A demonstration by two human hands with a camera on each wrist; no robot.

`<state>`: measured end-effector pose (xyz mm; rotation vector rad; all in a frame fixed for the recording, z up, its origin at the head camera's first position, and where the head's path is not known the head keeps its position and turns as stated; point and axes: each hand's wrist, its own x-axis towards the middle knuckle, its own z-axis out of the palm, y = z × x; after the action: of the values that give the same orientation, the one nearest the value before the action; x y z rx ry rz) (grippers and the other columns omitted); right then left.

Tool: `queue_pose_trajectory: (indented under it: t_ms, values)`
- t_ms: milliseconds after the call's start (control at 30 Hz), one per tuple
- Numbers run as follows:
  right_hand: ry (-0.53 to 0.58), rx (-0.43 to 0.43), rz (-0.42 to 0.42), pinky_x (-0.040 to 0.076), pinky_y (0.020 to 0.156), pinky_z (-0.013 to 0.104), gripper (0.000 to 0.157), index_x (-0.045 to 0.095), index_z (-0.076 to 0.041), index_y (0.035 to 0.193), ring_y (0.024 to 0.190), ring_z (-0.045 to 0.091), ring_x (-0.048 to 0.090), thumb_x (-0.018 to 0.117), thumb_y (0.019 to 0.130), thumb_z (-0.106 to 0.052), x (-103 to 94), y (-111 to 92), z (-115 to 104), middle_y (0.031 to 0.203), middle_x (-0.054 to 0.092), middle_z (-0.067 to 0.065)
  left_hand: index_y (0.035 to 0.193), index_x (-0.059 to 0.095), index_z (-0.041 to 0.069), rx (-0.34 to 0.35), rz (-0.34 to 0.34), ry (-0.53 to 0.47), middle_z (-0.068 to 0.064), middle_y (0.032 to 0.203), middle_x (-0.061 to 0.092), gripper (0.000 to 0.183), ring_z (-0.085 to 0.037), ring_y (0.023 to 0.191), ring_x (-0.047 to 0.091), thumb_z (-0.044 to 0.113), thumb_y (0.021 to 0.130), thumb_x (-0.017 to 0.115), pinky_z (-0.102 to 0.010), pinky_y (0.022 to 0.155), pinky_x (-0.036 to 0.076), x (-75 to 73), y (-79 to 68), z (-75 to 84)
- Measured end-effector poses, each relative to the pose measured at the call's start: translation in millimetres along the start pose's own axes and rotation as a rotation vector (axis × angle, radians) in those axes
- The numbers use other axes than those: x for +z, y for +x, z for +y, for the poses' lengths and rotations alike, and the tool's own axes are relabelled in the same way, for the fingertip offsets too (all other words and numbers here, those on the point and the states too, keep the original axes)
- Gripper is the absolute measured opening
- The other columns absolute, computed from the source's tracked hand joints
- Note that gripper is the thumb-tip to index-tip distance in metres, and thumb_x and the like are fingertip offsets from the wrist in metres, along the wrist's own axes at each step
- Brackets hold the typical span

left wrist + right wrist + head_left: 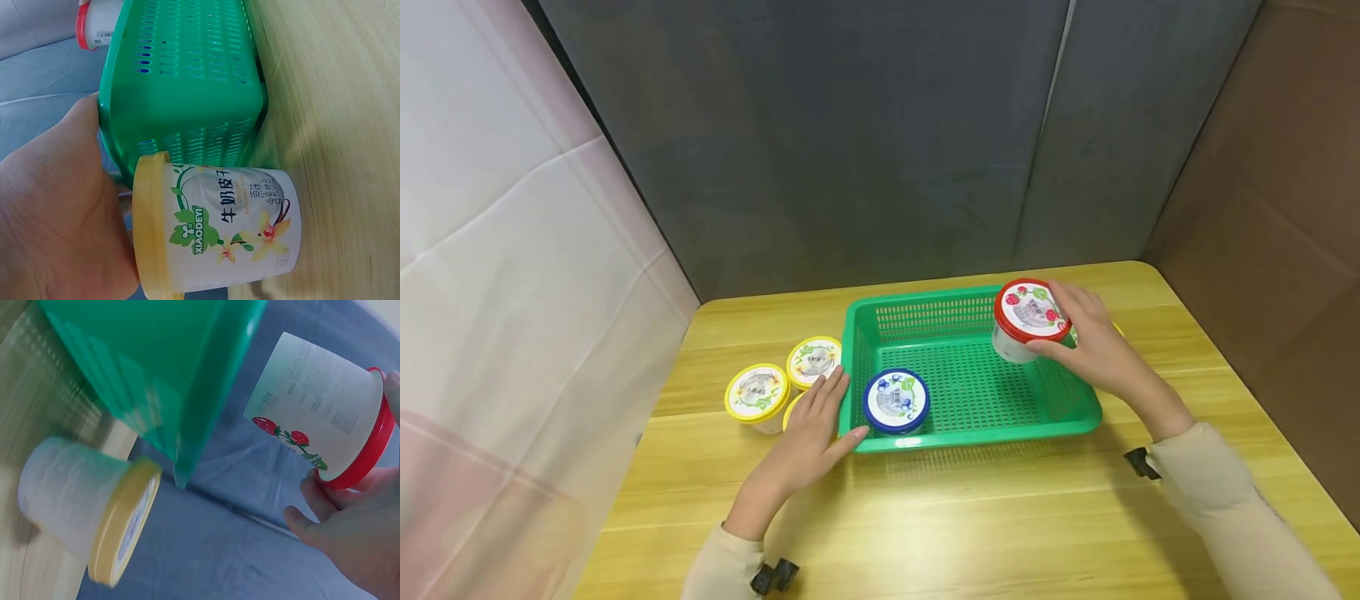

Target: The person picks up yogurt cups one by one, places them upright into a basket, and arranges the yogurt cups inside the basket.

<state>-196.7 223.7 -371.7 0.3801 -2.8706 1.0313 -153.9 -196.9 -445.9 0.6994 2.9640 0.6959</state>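
My right hand grips a red-lidded tub with strawberries printed on it, fingers and thumb around its lid. In the right wrist view this strawberry tub is above the level of the basket rim. The green plastic basket holds a blue-lidded tub at its front left. My left hand touches the basket's left front corner, its fingers fairly straight along the left rim and its thumb at the front. Beneath and beside that hand stands a yellow-lidded tub, partly covered by it in the head view.
Two more yellow-lidded tubs stand left of the basket on the wooden table. Another yellow-lidded tub stands right of the basket, mostly hidden in the head view. Grey cloth hangs behind the table.
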Motion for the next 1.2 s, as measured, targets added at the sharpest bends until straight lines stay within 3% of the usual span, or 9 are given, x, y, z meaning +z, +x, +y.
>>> queue_pose_trajectory:
  t_ms: [533,733,933,1200]
  values:
    - [-0.002,-0.091,-0.081,0.034,0.110,0.068,0.100,0.018,-0.011,0.159,0.148,0.039,0.020,0.075,0.085,-0.048,44.3,10,-11,0.163,0.023,0.016,0.160,0.014,0.011,0.005,0.001,0.007,-0.006,0.169,0.008,0.083,-0.038,0.155,0.009,0.054,0.099,0.049,-0.059,0.123,0.015,-0.5,-0.3,0.3]
    - [-0.017,-0.104,-0.121,0.025,0.116,0.069,0.101,0.018,-0.011,0.159,0.150,0.040,0.019,0.075,0.084,-0.047,58.3,9,-12,0.163,0.024,0.016,0.160,0.014,0.011,0.006,0.003,0.007,-0.006,0.169,0.007,0.083,-0.037,0.155,0.009,0.055,0.099,0.048,-0.059,0.123,0.015,0.4,-0.7,-0.3]
    - [-0.023,-0.119,-0.137,0.035,0.111,0.066,0.101,0.020,-0.011,0.159,0.147,0.038,0.025,0.076,0.084,-0.048,69.5,7,-11,0.163,0.026,0.015,0.160,0.014,0.011,0.006,0.009,0.000,-0.005,0.169,0.007,0.082,-0.037,0.156,0.009,0.055,0.099,0.049,-0.060,0.123,0.014,0.5,-0.8,0.0]
    - [-0.021,-0.121,-0.177,0.037,0.110,0.065,0.103,0.020,-0.011,0.159,0.146,0.037,0.027,0.074,0.083,-0.055,80.7,4,-10,0.162,0.027,0.013,0.160,0.013,0.012,0.004,0.002,-0.001,-0.006,0.169,0.007,0.083,-0.036,0.156,0.007,0.055,0.099,0.048,-0.059,0.124,0.013,0.5,-1.3,0.1]
